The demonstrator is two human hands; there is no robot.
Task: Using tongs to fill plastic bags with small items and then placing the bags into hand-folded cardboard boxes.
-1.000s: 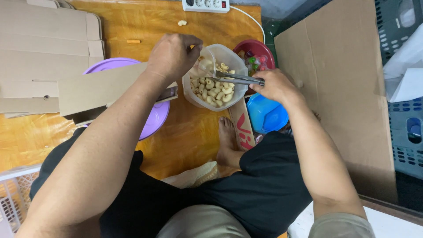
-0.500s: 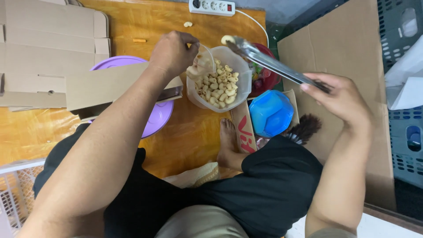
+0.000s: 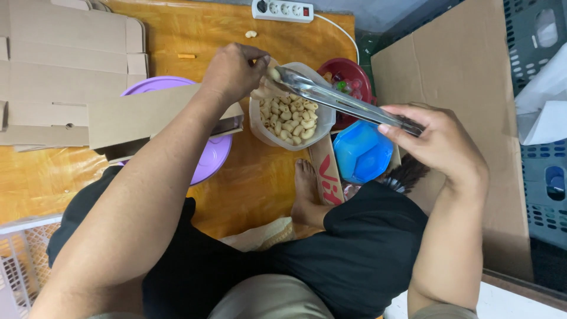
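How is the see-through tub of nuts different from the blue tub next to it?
The clear tub is open, showing pale nuts; the blue tub is closed by a lid. The left hand grips the clear tub's rim; nothing touches the blue tub. Both sit on the wooden floor.

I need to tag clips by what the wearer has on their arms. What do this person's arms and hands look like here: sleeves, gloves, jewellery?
Both arms are bare along all that shows; no sleeve is visible. The left hand and right hand wear no gloves, and no rings, watch or bracelet show. Fingernails are short and unpainted.
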